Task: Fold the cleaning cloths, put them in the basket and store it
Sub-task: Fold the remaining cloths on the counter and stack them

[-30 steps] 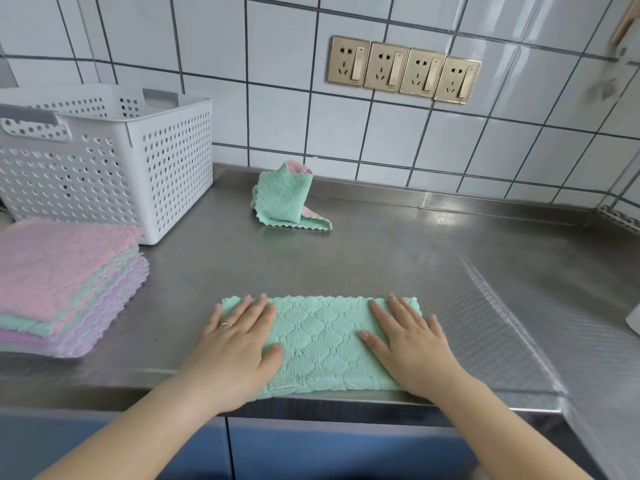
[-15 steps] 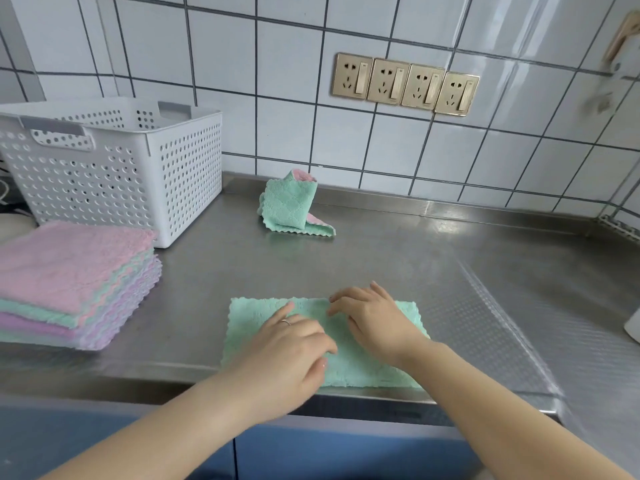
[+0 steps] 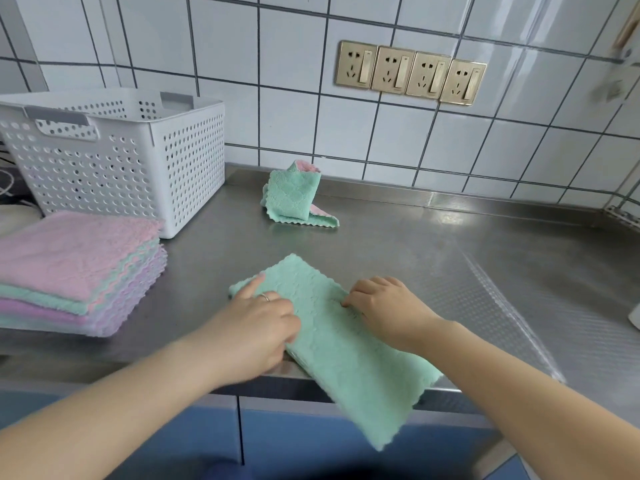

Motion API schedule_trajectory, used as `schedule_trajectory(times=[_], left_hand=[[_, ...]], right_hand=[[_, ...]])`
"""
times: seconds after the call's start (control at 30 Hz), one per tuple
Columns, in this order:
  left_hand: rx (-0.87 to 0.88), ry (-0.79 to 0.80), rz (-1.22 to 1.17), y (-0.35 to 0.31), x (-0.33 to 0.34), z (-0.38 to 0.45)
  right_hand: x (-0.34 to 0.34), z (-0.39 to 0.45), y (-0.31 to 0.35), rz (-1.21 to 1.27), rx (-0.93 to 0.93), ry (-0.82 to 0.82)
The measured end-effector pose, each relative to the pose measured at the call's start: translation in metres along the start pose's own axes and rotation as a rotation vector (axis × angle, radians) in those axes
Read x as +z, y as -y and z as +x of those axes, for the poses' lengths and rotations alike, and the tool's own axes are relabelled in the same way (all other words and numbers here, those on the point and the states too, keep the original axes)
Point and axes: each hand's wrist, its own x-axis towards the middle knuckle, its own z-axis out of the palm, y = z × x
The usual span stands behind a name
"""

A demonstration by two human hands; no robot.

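Observation:
A folded green cloth point(image 3: 339, 344) lies slanted on the steel counter point(image 3: 433, 271), its near end hanging over the front edge. My left hand point(image 3: 256, 323) grips its left edge, with the forefinger stretched onto the far corner. My right hand point(image 3: 384, 310) has curled fingers that pinch the cloth's right side. At the back left stands a white perforated basket point(image 3: 114, 157); nothing shows above its rim. In front of it sits a stack of folded pink, green and purple cloths point(image 3: 76, 268). A crumpled green and pink cloth point(image 3: 294, 199) leans against the back rim.
The tiled wall carries a row of gold sockets point(image 3: 408, 72). The counter's right half has a ribbed draining area point(image 3: 512, 306). Blue cabinet doors point(image 3: 311, 441) run below the front edge. A white object point(image 3: 635, 317) shows at the right border.
The green cloth was lying crosswise under my flat hands. Both hands moved to its middle and took hold, and the cloth has turned so that its long side points toward me and overhangs the edge.

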Motion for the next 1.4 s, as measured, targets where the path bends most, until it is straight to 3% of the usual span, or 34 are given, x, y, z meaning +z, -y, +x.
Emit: schedule_trajectory(times=[0.1,0.2,0.3,0.4,0.5,0.63,0.83,0.93,1.0,1.03,1.13,1.4], left_hand=[[-0.049,0.119,0.002,0.022,-0.001,0.003],[0.017,0.135,-0.010,0.034,0.002,0.004],[0.059,0.131,-0.329,0.037,0.006,-0.006],[0.041,0.174,-0.674,0.034,0.007,-0.024],[0.125,0.321,-0.493,0.029,0.016,-0.045],[0.302,0.095,0.038,0.012,0.022,-0.049],[0.447,-0.080,0.015,-0.009,0.024,-0.037],[0.280,-0.124,-0.420,-0.004,0.029,-0.034],[0.021,-0.115,-0.847,-0.005,0.029,-0.026],[-0.098,-0.186,-0.972,-0.006,0.027,-0.020],[-0.349,-0.392,-1.141,-0.005,0.025,-0.003],[-0.675,-0.358,-1.378,0.013,0.032,0.042]], right_hand=[[0.000,-0.018,0.002,-0.038,-0.046,-0.009],[-0.006,-0.039,0.009,0.036,-0.081,-0.011],[-0.004,-0.061,0.008,-0.011,-0.145,-0.062],[-0.003,-0.081,-0.004,-0.014,-0.193,0.050],[0.003,-0.095,-0.011,0.005,-0.223,0.136],[0.014,-0.095,0.003,-0.080,-0.306,-0.042],[0.023,-0.088,0.024,0.012,-0.370,-0.312],[0.016,-0.088,0.028,0.377,-0.179,-0.349],[0.008,-0.083,0.033,0.590,0.021,-0.388],[0.005,-0.077,0.034,0.641,0.094,-0.423],[0.002,-0.052,0.034,0.828,0.273,-0.493],[0.010,0.009,0.012,1.004,0.585,-0.428]])
